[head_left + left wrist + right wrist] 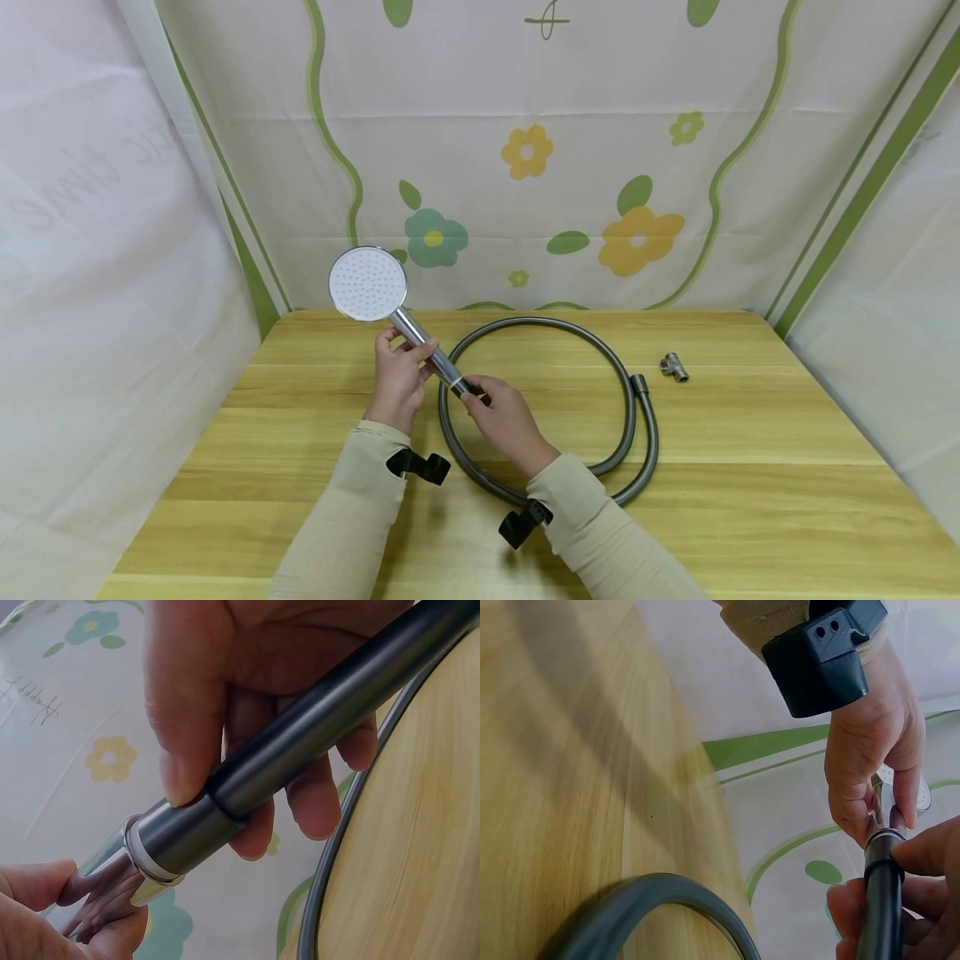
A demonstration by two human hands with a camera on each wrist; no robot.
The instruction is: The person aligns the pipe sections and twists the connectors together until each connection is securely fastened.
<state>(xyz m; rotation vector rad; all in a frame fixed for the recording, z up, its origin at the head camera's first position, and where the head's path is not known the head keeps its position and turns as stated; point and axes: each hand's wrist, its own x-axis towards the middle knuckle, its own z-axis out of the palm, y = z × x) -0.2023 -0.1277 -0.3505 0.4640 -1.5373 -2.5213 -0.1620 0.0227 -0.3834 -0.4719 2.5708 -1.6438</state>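
Observation:
My left hand [397, 379] grips the chrome handle of a shower head [367, 283], whose round white spray face is tilted up at the upper left. At the handle's lower end, my right hand [512, 417] pinches the dark end fitting [191, 829] of a grey shower hose [627, 425]. Fitting and handle meet in line, with a thin white ring [146, 855] showing at the joint in the left wrist view. In that view the right thumb presses on the fitting while the other fingers pass beneath the hose.
The hose lies in a wide loop on the wooden table [750, 500], its free end fitting [639, 384] at the right of the loop. A small metal tee connector [674, 367] sits further right. Patterned cloth walls [570, 183] stand at the back and both sides.

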